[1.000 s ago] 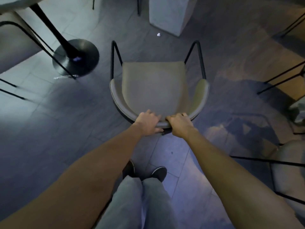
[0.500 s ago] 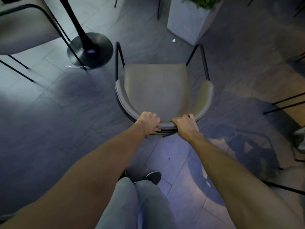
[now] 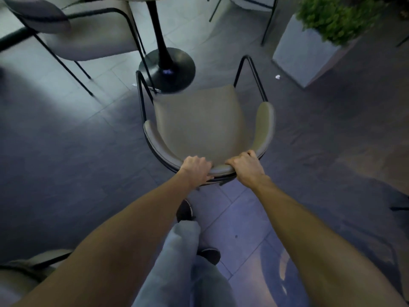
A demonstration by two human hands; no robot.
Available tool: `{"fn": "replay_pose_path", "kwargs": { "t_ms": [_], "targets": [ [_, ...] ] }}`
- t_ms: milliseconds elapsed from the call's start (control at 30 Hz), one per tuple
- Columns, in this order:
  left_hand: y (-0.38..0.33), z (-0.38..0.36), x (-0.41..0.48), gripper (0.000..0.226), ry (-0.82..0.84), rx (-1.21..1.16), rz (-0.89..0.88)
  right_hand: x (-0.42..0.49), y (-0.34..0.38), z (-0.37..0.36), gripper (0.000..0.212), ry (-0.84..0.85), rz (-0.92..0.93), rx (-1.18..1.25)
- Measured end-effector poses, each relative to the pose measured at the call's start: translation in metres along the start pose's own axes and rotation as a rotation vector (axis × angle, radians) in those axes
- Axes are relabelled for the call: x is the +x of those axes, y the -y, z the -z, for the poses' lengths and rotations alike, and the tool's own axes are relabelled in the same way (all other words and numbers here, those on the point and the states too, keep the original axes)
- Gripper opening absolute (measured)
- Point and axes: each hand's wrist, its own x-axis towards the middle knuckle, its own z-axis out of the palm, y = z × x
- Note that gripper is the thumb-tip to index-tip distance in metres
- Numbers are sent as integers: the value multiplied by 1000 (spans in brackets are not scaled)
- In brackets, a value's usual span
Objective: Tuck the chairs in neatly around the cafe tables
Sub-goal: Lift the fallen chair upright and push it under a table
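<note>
Beige-seated chair [image 3: 199, 122] is gripped at its curved backrest by left hand [image 3: 195, 168] and right hand [image 3: 246, 167], both clamped on it. Since a second ago it has been pushed closer to the black table base [image 3: 174, 60], front edge now beside it; tucking is judged nearly done.

No legible text, perhaps from blur.

Four chairs show: one [image 3: 199, 127] at centre, others at ten [image 3: 73, 25], seven [image 3: 26, 269] and twelve o'clock [image 3: 250, 1]. One table base [image 3: 167, 67]. One planter [image 3: 309, 52], two hands [image 3: 195, 169] [image 3: 246, 167].

Potted plant [image 3: 332, 21], paper scrap [image 3: 277, 77]
</note>
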Motion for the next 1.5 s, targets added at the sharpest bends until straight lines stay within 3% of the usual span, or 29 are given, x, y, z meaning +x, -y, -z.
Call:
{"fn": "replay_pose_path", "kwargs": {
  "t_ms": [533, 933, 1200, 1500],
  "targets": [
    [80, 49, 93, 37, -11, -206, 217, 141, -48, 74, 46, 1, 107, -77],
    [76, 114, 200, 36, 46, -323, 343, 229, -154, 104, 55, -35, 217, -145],
    [74, 162, 278, 30, -27, -379, 414, 298, -234, 133, 47, -78, 335, -187],
    [96, 191, 338, 33, -88, -388, 505, 364, -275, 165, 50, -103, 401, -245]
  ]
}}
